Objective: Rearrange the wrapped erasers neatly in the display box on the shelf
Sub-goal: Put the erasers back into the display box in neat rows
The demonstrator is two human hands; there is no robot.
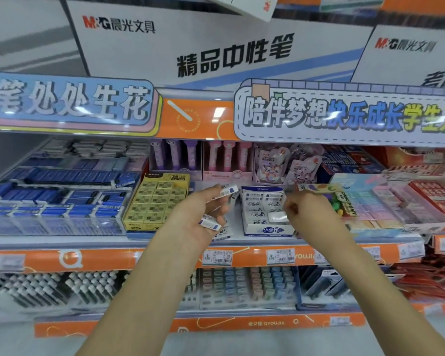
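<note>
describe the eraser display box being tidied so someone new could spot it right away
Find the middle shelf with the orange price rail. Near its centre, between the two hands, stands the white display box of white wrapped erasers. Unlike the yellow box on its left and the pastel packs on its right, it is white with blue lettering.

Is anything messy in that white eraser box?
Yes. In the white display box, one eraser lies crooked on top of the tidy rows. More wrapped erasers lie loose on the shelf beside it, and the left hand holds several.
</note>
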